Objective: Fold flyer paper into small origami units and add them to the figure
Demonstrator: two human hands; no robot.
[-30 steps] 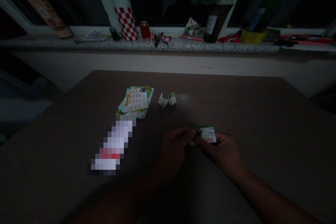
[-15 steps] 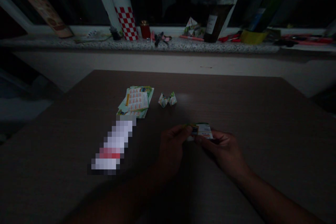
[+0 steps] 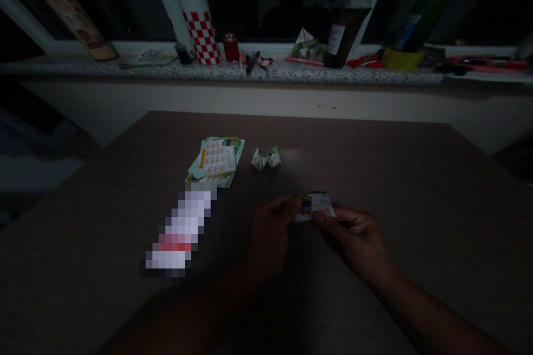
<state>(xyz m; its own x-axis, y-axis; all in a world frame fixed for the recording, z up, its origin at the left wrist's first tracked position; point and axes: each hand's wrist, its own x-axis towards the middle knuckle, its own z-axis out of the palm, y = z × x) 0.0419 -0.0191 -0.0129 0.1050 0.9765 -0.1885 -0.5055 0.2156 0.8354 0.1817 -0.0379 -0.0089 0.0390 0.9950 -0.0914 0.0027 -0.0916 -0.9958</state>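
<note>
Between my hands is a small folded piece of printed paper (image 3: 320, 201), white with green and yellow parts. My left hand (image 3: 272, 233) pinches its left end, thumb on top. The thumb of my right hand (image 3: 353, 233) presses on its near right edge, with the fingers behind it. Beyond them stands a small folded paper figure (image 3: 266, 158) with two pointed peaks. Left of that figure lies a loose pile of printed paper sheets (image 3: 217, 158).
A blurred-out, pixelated oblong (image 3: 179, 230) lies on the brown table (image 3: 395, 161), left of my hands. Behind the table, a granite windowsill (image 3: 275, 73) holds a red-checked white bottle (image 3: 202, 33), a dark labelled bottle (image 3: 336, 44), a red jar (image 3: 230, 48) and pens.
The paper in my hands has tilted slightly, showing more of its printed face, and shifted a little to the left. Both hands keep their grip; the pile and the folded figure stay put.
</note>
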